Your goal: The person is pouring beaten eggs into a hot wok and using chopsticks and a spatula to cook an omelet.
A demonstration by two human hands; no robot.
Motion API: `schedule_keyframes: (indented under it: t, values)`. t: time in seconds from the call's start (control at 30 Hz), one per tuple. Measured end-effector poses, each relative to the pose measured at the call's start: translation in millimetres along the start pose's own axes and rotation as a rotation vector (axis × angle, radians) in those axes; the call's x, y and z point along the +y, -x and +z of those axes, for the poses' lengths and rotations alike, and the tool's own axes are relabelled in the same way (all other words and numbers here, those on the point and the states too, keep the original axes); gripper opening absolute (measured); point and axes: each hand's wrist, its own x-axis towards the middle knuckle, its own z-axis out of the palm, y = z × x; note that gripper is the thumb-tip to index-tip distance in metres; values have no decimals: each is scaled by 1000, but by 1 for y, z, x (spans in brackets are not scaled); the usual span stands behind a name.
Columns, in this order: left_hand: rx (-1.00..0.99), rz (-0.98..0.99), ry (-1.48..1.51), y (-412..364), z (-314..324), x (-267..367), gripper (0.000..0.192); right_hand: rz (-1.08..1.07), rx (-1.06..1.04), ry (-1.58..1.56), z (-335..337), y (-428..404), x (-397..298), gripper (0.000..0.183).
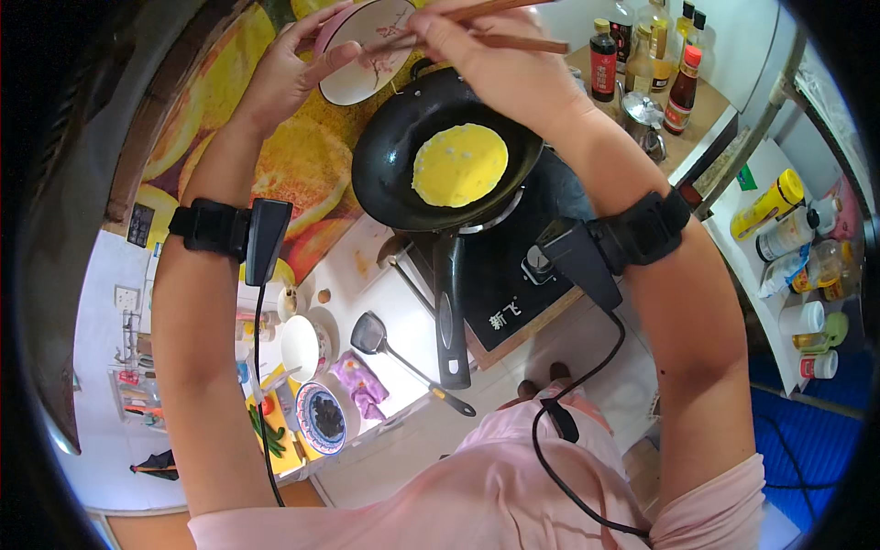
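My left hand grips a pink bowl by its rim, tilted so that its white inside with a branch-and-blossom pattern faces me. In my right hand is a pair of wooden chopsticks, their tips reaching into the bowl. Below both hands, a black wok rests on the cooktop. A round, flat yellow sheet of egg lies inside it. The wok's handle points towards me.
Sauce bottles and a metal pot stand at the back right. On the left counter are a spatula, a purple cloth, a white bowl, a bowl of dark food and green peppers. Jars line the right shelf.
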Motion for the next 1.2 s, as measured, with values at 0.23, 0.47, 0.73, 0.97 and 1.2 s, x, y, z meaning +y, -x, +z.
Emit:
schedule_keyframes:
  t: [0.23, 0.47, 0.73, 0.97, 1.2]
  values:
    - [-26, 45, -127, -4, -3, 10, 61, 26, 111, -117, -3, -1, -2, 18]
    - [43, -58, 21, -8, 1, 45, 79, 2, 128, -40, -4, 3, 9, 18]
    - [47, -61, -73, -9, -2, 47, 79, 34, 179, -132, -3, 9, 12, 16]
    - [47, 16, -276, -15, -1, 42, 78, 251, 121, -413, 0, 13, 24, 18]
    - [81, -64, 133, -9, 10, 24, 68, 234, 193, -229, -3, 12, 13, 19]
